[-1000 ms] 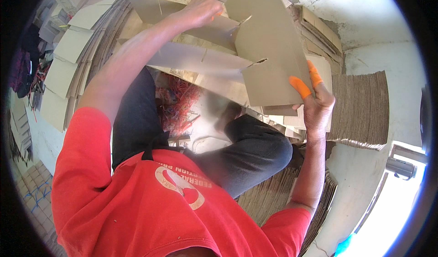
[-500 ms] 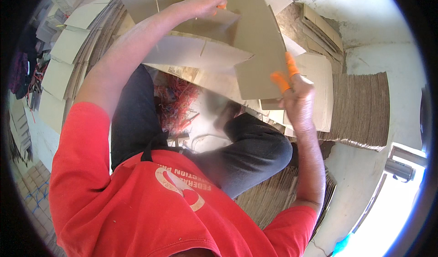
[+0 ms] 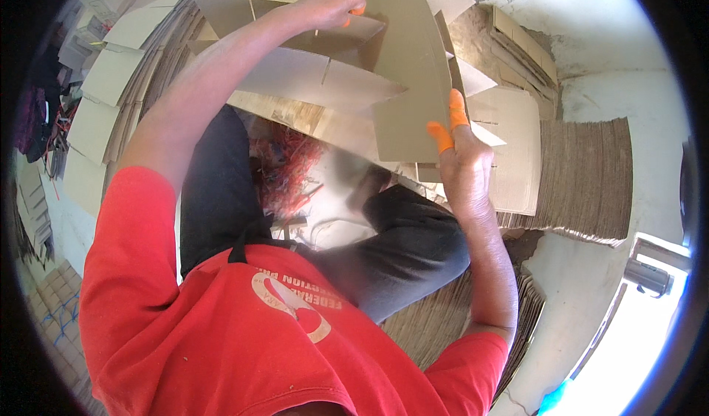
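Observation:
A long cardboard divider strip (image 3: pixel 410 84) stands on edge across several slotted cross strips (image 3: pixel 317 73), over a wooden board (image 3: pixel 295 113). My right hand (image 3: pixel 467 157), with orange covers on its thumb and a finger, grips the strip at its near right edge. Over at the far end, my left hand (image 3: pixel 338 6) is closed beside the same strip, just above a cross strip. An orange cover shows on one of its fingers. What its fingertips hold is partly hidden, but it seems to be the divider strip.
Bundled flat cardboard (image 3: pixel 583 176) stands at the right, behind a loose pale sheet (image 3: pixel 509 150). More cardboard stacks (image 3: pixel 111 76) line the left. Red plastic scraps (image 3: pixel 284 161) lie on the floor between my legs. A white wall (image 3: pixel 620 91) rises at the right.
My right hand has shifted a little to the left, and the near end of the divider strip has moved with it. The left hand has barely moved.

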The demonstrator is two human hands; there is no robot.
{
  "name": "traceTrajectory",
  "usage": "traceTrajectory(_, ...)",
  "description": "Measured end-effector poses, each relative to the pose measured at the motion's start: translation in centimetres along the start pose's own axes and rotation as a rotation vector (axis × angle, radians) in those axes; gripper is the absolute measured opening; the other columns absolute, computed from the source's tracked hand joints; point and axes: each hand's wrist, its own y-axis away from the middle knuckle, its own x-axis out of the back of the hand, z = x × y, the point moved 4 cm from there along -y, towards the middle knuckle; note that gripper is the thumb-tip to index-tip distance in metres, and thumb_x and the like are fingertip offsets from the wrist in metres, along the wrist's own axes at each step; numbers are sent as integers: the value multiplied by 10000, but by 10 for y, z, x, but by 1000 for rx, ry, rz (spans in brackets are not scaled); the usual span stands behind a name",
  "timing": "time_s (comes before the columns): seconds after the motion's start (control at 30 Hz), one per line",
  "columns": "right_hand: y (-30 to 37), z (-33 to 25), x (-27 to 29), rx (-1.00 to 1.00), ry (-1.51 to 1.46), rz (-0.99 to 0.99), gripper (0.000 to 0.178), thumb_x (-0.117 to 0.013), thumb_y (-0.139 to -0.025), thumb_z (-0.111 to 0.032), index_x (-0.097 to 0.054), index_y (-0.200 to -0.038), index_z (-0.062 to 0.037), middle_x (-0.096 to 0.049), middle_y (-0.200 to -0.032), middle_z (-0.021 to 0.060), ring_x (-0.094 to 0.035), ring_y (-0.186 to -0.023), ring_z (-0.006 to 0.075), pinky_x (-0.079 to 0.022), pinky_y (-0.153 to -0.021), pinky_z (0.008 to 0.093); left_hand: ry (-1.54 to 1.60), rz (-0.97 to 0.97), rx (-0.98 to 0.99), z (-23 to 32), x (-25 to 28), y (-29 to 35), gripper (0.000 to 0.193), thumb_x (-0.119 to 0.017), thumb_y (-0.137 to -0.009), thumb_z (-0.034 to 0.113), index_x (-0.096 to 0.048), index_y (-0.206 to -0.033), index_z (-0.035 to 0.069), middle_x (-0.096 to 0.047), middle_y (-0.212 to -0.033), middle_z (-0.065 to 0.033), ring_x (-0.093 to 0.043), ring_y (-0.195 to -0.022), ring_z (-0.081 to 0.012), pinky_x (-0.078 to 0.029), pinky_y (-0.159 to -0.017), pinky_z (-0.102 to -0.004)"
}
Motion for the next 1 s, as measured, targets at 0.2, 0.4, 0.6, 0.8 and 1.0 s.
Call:
traceTrajectory(0.2,18,-6,-2,-57,-69,-21,592,-590,-813,148,-445,-1378,46,-653,-926,240,-668,-752,301,-539,-674,308,-34,-30,25,-8,-3,4,260,-635,-644,-91,-383,-683,-41,-385,-630,-229,-430,-596,-397,-374,-554,-454)
traceTrajectory(0.4,9,6,-21,89,-137,-104,487,-656,-844,30,-532,-1315,16,-659,-904,256,-641,-626,252,-503,-596,337,-38,-113,71,-6,-3,1,215,-657,-645,-71,-449,-696,-50,-456,-664,-233,-472,-618,-383,-385,-572,-452)
traceTrajectory(0.6,1,14,-30,-88,66,-308,367,-705,-835,-67,-631,-1186,9,-625,-822,281,-629,-704,415,-500,-602,413,51,81,111,-4,3,12,213,-700,-759,73,-644,-956,12,-641,-893,-178,-622,-844,-328,-493,-751,-393)
traceTrajectory(0.8,51,142,43,-238,575,333,380,-636,-909,-209,-584,-1239,-28,-654,-1099,174,-630,-1027,314,-526,-819,426,107,148,241,24,44,62,417,-733,-787,198,-646,-1167,49,-673,-1110,-120,-630,-1037,-246,-483,-919,-370)
traceTrajectory(1.0,151,270,37,-990,845,-127,916,-742,-773,-465,-322,-1455,-21,-346,-1483,181,-346,-1354,336,-358,-1035,531,10,-178,152,39,30,103,323,-770,-737,170,-673,-999,8,-669,-962,-175,-643,-894,-333,-504,-773,-395)
